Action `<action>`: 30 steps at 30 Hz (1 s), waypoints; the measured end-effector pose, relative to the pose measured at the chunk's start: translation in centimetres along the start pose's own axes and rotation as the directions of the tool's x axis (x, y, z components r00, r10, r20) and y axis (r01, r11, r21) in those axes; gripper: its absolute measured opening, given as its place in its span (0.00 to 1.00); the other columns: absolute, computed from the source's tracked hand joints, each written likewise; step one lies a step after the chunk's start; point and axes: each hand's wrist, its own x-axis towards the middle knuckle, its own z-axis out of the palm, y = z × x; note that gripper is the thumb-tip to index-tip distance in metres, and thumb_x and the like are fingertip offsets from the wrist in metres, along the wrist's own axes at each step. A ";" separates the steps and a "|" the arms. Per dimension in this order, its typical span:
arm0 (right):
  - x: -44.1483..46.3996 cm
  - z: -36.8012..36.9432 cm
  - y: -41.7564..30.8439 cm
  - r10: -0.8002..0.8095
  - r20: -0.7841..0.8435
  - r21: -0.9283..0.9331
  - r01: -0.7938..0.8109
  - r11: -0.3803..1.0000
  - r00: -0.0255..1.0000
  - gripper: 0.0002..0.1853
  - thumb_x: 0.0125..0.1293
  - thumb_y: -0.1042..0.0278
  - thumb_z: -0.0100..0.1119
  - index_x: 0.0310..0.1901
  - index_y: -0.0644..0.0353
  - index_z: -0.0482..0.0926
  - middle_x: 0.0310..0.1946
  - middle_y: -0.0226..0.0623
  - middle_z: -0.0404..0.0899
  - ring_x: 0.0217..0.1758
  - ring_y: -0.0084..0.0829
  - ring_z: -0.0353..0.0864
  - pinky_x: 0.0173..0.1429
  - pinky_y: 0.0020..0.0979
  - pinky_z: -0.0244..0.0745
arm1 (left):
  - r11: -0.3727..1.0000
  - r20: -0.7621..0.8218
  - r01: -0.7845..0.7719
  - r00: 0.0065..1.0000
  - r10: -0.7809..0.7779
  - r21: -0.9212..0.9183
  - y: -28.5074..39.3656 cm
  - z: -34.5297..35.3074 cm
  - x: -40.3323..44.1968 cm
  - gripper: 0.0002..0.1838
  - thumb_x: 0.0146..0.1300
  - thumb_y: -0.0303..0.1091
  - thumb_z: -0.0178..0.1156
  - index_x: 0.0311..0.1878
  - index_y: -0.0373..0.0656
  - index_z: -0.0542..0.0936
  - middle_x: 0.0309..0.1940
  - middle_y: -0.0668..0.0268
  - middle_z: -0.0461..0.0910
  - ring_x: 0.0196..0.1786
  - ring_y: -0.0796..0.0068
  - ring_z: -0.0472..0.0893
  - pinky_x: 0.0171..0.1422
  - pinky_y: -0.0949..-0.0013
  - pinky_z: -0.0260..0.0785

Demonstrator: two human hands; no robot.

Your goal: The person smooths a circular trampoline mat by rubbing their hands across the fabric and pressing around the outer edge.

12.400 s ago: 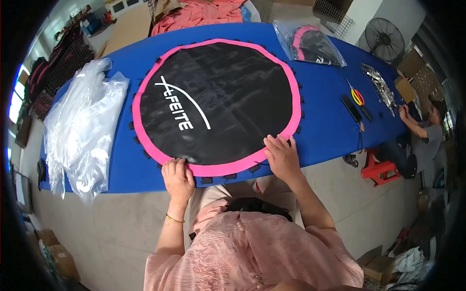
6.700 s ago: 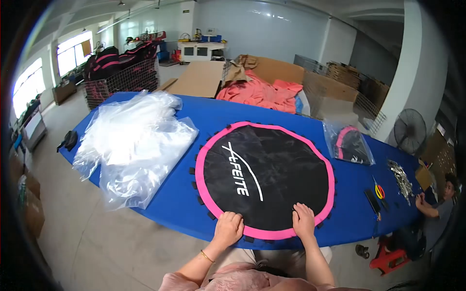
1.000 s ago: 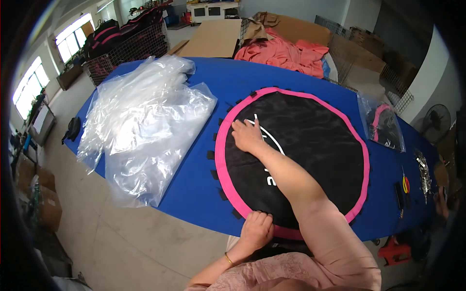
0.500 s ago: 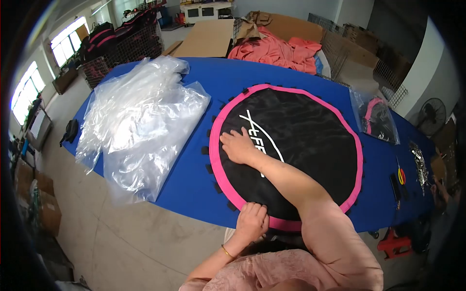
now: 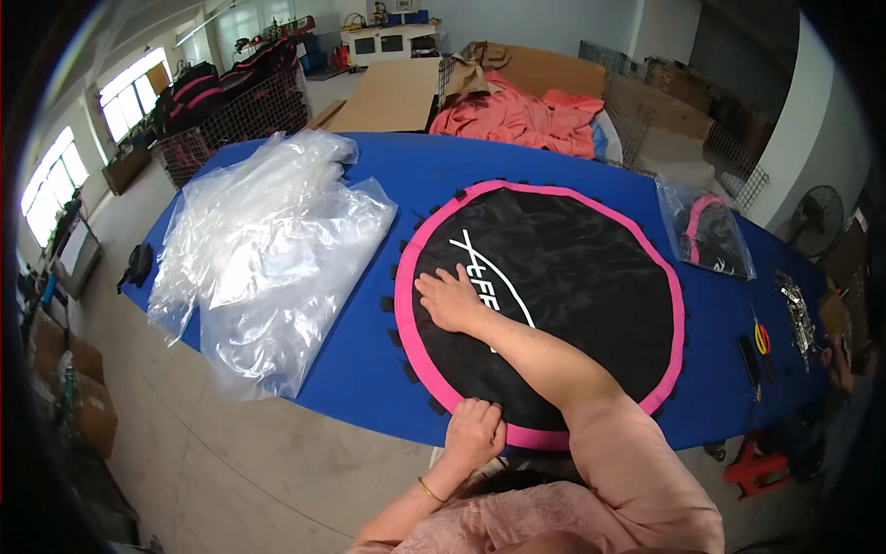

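Observation:
A round black trampoline mat [image 5: 591,268] with a pink border and short black tabs around its rim lies on the blue-covered table [image 5: 355,406]. White lettering runs across its left part. My right hand [image 5: 449,300] rests flat on the mat beside the lettering, its fingers spread. At the near edge, my left hand [image 5: 475,432], below which a gold bracelet shows on the wrist, has its fingers curled over the pink border. Its fingertips are partly hidden. My right forearm covers part of the lettering and mat.
Clear plastic bags [image 5: 268,268] are heaped on the left of the table. A bagged black-and-pink mat [image 5: 709,235], yellow-and-red-handled snips [image 5: 761,339] and a pile of small metal parts [image 5: 796,314] lie to the right. A red stool [image 5: 759,473] stands below, and another person's hand [image 5: 838,365] is at far right.
The view has tilted up slightly, so the table and mat sit lower in the frame. Both hands keep nearly the same places on the mat.

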 end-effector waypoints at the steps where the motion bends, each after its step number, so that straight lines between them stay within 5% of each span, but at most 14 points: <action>1: 1.0 -0.2 0.3 0.005 0.001 0.002 -0.005 1.000 1.000 0.26 0.80 0.57 0.50 0.75 0.54 0.71 0.77 0.36 0.70 0.80 0.49 0.67 0.81 0.68 0.52 | 1.000 0.000 -0.002 1.000 0.002 -0.002 0.0 0.0 0.1 0.11 0.52 0.24 0.68 0.41 0.37 0.83 0.33 0.57 0.77 0.39 0.52 0.78 0.47 0.53 0.73; 11: 2.3 -0.6 3.3 0.157 0.029 -0.019 -0.156 0.988 0.987 0.27 0.81 0.53 0.48 0.76 0.52 0.71 0.78 0.33 0.70 0.80 0.46 0.67 0.82 0.68 0.50 | 0.999 0.017 0.039 0.999 -0.039 0.019 0.4 -0.3 0.2 0.13 0.52 0.25 0.69 0.42 0.38 0.84 0.35 0.56 0.79 0.42 0.50 0.80 0.49 0.53 0.74; 13: 1.0 -0.9 5.1 0.212 -0.003 0.015 -0.212 0.977 0.977 0.24 0.80 0.53 0.49 0.70 0.53 0.75 0.71 0.35 0.74 0.78 0.47 0.69 0.81 0.70 0.51 | 0.999 0.021 0.035 0.999 -0.036 0.015 0.5 -0.3 0.2 0.13 0.52 0.25 0.68 0.43 0.38 0.84 0.35 0.56 0.79 0.43 0.50 0.80 0.50 0.53 0.74; 17: -3.9 -2.1 10.9 0.365 0.032 -0.178 -0.354 0.918 0.930 0.23 0.79 0.54 0.49 0.69 0.52 0.76 0.68 0.35 0.76 0.77 0.45 0.70 0.79 0.72 0.54 | 0.999 0.006 0.032 0.999 -0.032 0.018 0.4 -0.1 0.2 0.11 0.53 0.24 0.68 0.42 0.38 0.84 0.35 0.55 0.79 0.42 0.50 0.80 0.50 0.53 0.74; 25: -19.4 -4.8 21.5 0.729 0.020 -0.234 -0.705 0.669 0.685 0.25 0.81 0.51 0.44 0.72 0.52 0.73 0.73 0.33 0.73 0.77 0.45 0.71 0.79 0.71 0.54 | 1.000 -0.006 0.010 1.000 -0.010 0.028 0.3 0.0 0.2 0.11 0.52 0.23 0.66 0.41 0.39 0.83 0.35 0.56 0.79 0.42 0.49 0.79 0.50 0.52 0.73; 30: -27.6 -5.8 24.8 0.879 0.058 -0.173 -0.862 0.476 0.473 0.30 0.83 0.49 0.40 0.80 0.50 0.65 0.83 0.32 0.62 0.84 0.47 0.62 0.84 0.69 0.47 | 0.998 0.004 -0.020 1.000 0.019 0.053 -0.1 0.2 0.1 0.10 0.53 0.25 0.65 0.40 0.38 0.83 0.34 0.57 0.78 0.42 0.53 0.79 0.50 0.53 0.72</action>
